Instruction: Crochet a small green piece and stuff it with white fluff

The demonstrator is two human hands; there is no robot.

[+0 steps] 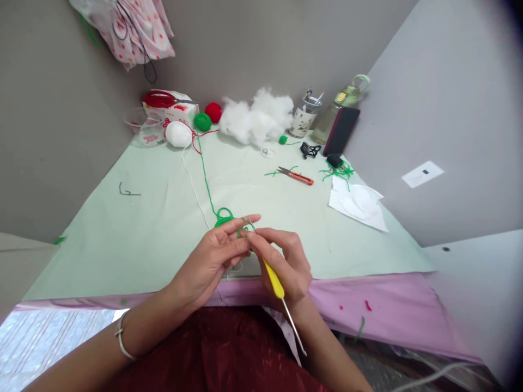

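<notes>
Green yarn (223,220) is pinched by the fingers of the left hand (216,247) at the near edge of the worktop (163,234); one yellow-handled hook (273,280) is grasped by those of the right hand (292,267). A stitch is apparently being worked; for the next move, the yarn should be kept taut while the hook is guided. Beyond, four yarn balls are counted: one white ball (178,134), one red ball (213,112), two green balls (202,121); also one pair of orange-handled snips (301,177).

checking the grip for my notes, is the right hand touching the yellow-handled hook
Touching. The head view shows the right hand holding the yellow-handled hook in its fingers.
</notes>
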